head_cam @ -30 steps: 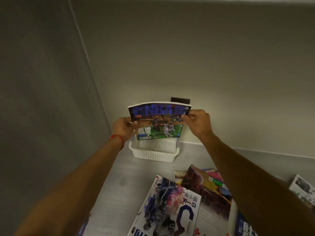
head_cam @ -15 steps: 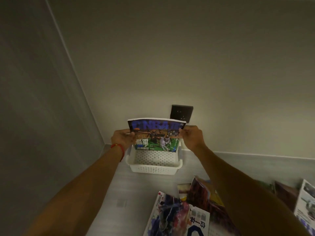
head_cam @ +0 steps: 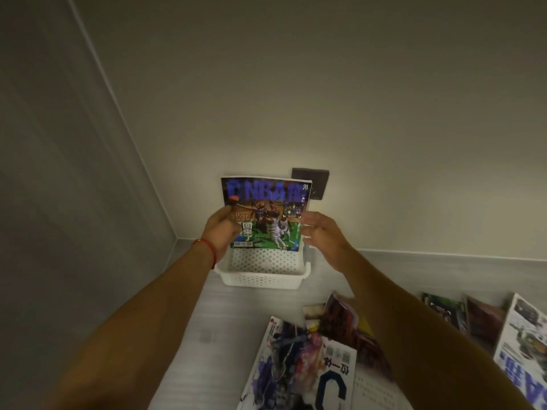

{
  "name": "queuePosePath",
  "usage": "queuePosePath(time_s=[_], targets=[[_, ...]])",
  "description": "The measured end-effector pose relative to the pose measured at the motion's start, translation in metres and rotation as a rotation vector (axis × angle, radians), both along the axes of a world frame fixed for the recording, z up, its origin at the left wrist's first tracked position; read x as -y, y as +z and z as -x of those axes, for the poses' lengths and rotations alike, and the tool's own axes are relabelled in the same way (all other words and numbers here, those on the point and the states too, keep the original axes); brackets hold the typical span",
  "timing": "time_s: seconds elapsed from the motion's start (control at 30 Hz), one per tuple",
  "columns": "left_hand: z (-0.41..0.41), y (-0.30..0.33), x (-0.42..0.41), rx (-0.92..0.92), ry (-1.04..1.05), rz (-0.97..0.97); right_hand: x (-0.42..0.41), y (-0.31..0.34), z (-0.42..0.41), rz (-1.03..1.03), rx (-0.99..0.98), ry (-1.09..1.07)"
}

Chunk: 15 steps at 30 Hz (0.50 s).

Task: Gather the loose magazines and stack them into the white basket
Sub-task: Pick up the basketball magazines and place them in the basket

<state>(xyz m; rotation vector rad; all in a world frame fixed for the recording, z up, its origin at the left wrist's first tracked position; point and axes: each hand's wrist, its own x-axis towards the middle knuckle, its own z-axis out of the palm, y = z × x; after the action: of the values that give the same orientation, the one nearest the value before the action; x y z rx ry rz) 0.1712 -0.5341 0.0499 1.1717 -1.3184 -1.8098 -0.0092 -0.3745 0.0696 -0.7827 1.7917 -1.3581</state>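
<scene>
At the far corner of the desk (head_cam: 189,344), the basketball magazine (head_cam: 266,214) is pinched at its left edge by the left hand (head_cam: 220,232), while the right hand (head_cam: 322,235) is kept spread with loose fingers just beside the right edge, and contact there cannot be told. The magazine is held upright with its lower end inside the white basket (head_cam: 262,278), which is placed near the wall below a dark wall plate (head_cam: 315,182). Nearer on the desk, several loose magazines (head_cam: 299,362) are seen overlapping one another.
</scene>
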Motion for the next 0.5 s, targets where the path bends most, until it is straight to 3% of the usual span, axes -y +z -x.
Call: queuePosePath(time_s=[0.13,0.27,0.33,0.5], targets=[[-0.015,-0.005,-0.050,0.093,-0.015,0.145,-0.055,-0.033,-0.009,-0.303,-0.537,0.230],[-0.054,-0.055,-0.132,0.344,-0.206,0.290,-0.137,-0.074,-0.030,-0.559,-0.751,0.389],[-0.081,-0.079,-0.174,0.599,-0.368,0.404,-0.180,-0.098,-0.043,-0.624,-0.767,0.328],[-0.129,-0.131,-0.245,0.880,-0.558,0.421,-0.236,-0.132,-0.068,-0.723,-0.630,0.213]])
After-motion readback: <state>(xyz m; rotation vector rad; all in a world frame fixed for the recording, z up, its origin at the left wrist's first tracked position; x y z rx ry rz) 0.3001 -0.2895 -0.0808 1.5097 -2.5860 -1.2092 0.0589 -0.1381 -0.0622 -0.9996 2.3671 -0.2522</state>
